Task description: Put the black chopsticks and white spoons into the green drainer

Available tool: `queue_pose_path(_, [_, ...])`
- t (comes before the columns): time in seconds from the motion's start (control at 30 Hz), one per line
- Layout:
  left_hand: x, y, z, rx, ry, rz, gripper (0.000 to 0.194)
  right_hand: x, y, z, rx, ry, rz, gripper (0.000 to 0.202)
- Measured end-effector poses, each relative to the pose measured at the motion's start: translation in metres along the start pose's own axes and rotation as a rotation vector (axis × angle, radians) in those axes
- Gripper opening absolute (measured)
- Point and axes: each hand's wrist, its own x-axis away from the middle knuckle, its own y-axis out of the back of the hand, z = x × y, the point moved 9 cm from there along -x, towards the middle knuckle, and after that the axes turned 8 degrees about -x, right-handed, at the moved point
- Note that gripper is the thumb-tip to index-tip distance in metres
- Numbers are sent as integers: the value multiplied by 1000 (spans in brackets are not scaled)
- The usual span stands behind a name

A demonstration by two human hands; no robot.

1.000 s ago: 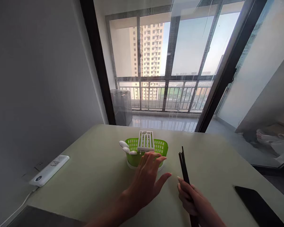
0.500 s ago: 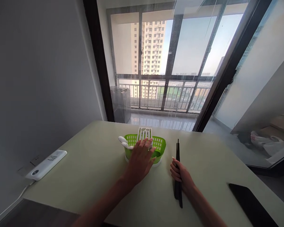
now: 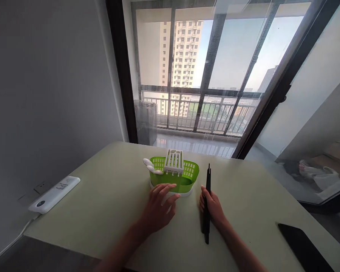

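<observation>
1. Head view, hands first: since half a second ago the left hand (image 3: 160, 207) has pulled back off the white rack (image 3: 174, 161), and it's now on the near side of the green basket (image 3: 172, 179). Right hand (image 3: 212, 206) has come a bit closer to the basket too, sticks and all.

2. Left grip: fingers loosely bent and spread apart, nothing in them. Fingertips overlap the basket's near bottom edge from up here, so I can't tell if they're actually touching it.

3. Right grip: closed in a fist around a bundle of black chopsticks (image 3: 206, 223). Thin tips poke out past the far side of the fist, thick ends out the near side. Couldn't tell you how many, they're bunched tight.

4. Basket's just beyond the left hand, ahead and to the left of the right one, sitting on a white tray (image 3: 187, 193). Rack's at the basket's middle, and white spoons (image 3: 149, 166) hang over its left end.

5. Other stuff on the table (image 3: 107, 200): a white power strip (image 3: 55, 194) well left of the left hand, and a black slab (image 3: 303, 241) well right of the right hand, partly cut off by the frame.
</observation>
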Motion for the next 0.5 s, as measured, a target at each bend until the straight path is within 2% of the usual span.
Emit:
queue_pose_path(0.1, [31,5,21,51,35,51,27,-7,3,1,28,20,-33,55])
queue_pose_path(0.2, [57,-6,49,124,105,205,17,-11,6,3,32,43,-64,54])
queue_pose_path(0.37, [86,-39,93,259,431,479,14,-11,9,3,24,57,-80,52])
queue_pose_path(0.5, [90,-52,112,380,649,510,14,-9,7,7,22,59,-67,52])
